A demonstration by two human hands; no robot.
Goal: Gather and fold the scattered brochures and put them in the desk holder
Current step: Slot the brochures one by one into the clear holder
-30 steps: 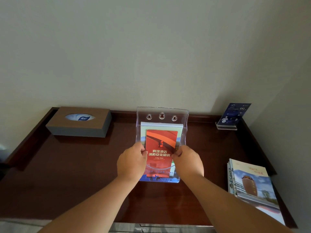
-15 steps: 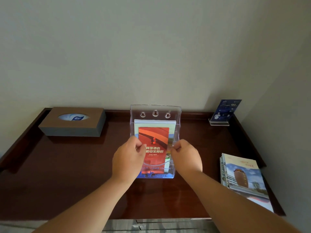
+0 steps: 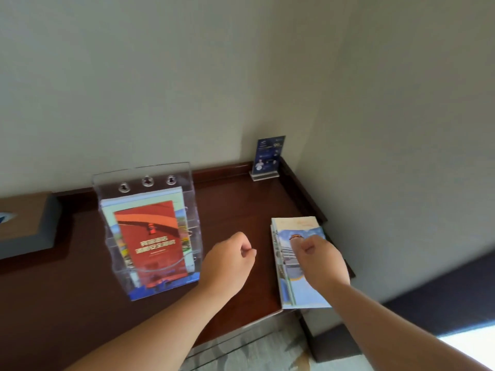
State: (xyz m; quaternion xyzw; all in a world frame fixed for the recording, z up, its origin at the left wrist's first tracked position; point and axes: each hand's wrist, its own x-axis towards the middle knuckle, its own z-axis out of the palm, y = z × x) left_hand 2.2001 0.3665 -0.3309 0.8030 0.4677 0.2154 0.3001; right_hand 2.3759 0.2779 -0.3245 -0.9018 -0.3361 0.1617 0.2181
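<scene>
Left hand (image 3: 227, 261) was curled into a loose fist with nothing in it, hanging over the surface (image 3: 241, 204) between the holder (image 3: 142, 172) and the brochure stack (image 3: 297, 226). Right hand (image 3: 318, 261) sat over the stack with its fingers curled under. Honestly couldn't tell if it had a grip on anything.

The stack lay at 3 o'clock from the holder, right by the surface's right rim and front edge. My worry was that a sloppy grab would shove the loose sheets off that edge, or lift only the top one. The holder already had a red brochure (image 3: 151, 242) in front, so the fit looked tight.

There was a little sign stand (image 3: 268, 156) at 12 o'clock from the stack and a tissue box (image 3: 24, 223) at 9 o'clock from the holder, both out of the way.
</scene>
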